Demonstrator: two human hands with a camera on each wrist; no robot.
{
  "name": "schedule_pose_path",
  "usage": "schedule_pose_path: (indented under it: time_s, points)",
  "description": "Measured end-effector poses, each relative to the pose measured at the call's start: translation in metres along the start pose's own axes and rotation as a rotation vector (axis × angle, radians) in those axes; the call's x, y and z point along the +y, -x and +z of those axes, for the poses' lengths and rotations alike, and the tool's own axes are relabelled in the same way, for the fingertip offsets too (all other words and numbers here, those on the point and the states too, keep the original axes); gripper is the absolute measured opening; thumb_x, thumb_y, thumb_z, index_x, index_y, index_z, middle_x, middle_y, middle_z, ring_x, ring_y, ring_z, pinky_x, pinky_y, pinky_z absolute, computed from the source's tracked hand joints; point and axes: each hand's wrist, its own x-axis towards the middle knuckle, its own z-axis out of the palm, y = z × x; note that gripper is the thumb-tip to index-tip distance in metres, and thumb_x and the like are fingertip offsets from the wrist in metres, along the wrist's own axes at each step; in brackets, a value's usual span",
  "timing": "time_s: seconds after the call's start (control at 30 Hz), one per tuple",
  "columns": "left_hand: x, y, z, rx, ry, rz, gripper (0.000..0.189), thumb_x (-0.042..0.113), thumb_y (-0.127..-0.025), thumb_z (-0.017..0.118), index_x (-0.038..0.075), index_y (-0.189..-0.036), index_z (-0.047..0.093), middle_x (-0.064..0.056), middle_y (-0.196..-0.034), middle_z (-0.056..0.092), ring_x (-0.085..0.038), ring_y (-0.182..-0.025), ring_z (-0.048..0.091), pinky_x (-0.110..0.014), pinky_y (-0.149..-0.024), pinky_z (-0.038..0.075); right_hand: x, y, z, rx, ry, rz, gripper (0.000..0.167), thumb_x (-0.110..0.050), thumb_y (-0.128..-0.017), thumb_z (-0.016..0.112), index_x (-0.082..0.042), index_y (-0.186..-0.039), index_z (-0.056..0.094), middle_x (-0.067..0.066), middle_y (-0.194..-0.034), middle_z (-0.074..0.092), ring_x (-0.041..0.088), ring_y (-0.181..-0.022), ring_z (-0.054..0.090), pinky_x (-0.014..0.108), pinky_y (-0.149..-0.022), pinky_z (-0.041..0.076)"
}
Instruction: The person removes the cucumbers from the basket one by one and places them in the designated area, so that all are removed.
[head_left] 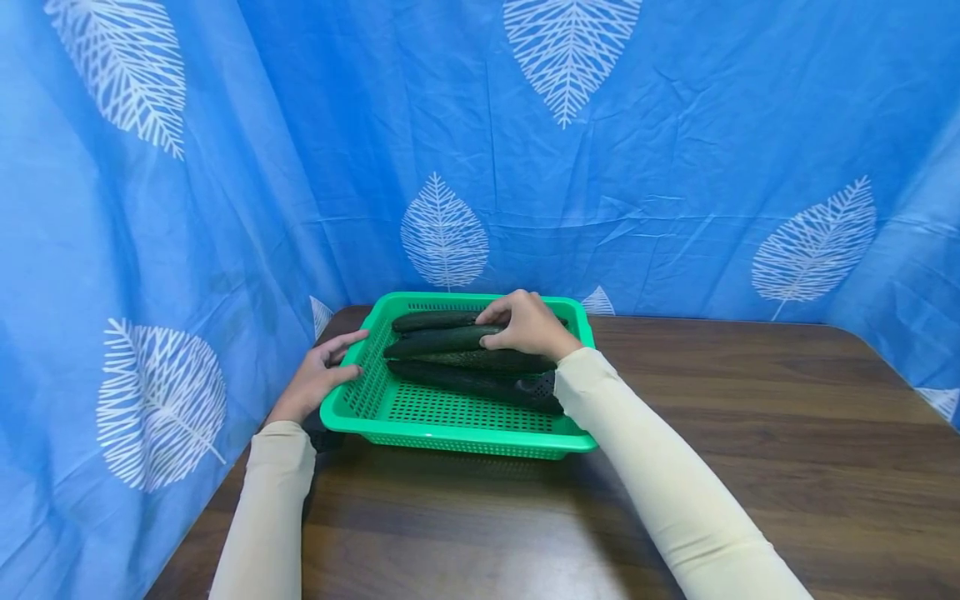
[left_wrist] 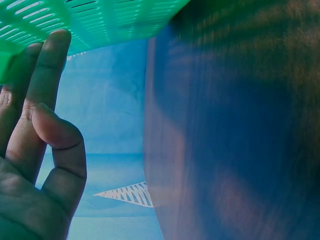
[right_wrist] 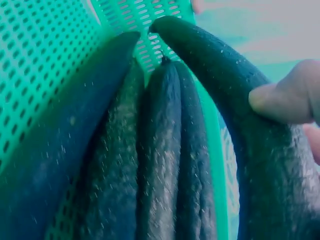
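Right hand [head_left: 528, 325]: pinches one cucumber [right_wrist: 215, 75] between thumb and fingers
Left hand [head_left: 313, 382]: fingers extended, ungripping, touching green basket [head_left: 457, 433]
Basket contents: four other cucumbers [right_wrist: 161, 150]

The person's pale-sleeved left arm [head_left: 262, 517] reaches forward, its hand [head_left: 311, 382] turned inward — fingers extended, thumb bent at the joint. The pale-sleeved right arm [head_left: 667, 483] slants in from the right; the right hand [head_left: 531, 325] faces down — thumb and fingers curled in a pinching grip.
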Motion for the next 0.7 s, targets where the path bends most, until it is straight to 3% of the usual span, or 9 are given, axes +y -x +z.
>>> schedule_pose_path:
  time_s: [0.7]
  points:
    - [0.000, 0.000, 0.000, 0.000, 0.013, 0.000, 0.069, 0.005, -0.101, 0.062, 0.001, -0.166, 0.040, -0.035, -0.152, 0.054, -0.004, -0.093, 0.069, -0.028, -0.078, 0.059, -0.011, 0.025, -0.036, 0.063, 0.046, -0.029, 0.029, -0.009, -0.095, 0.081, 0.000, -0.122, 0.081, 0.015, -0.119, 0.079, 0.032, -0.108, 0.072, 0.052, -0.095, 0.058]
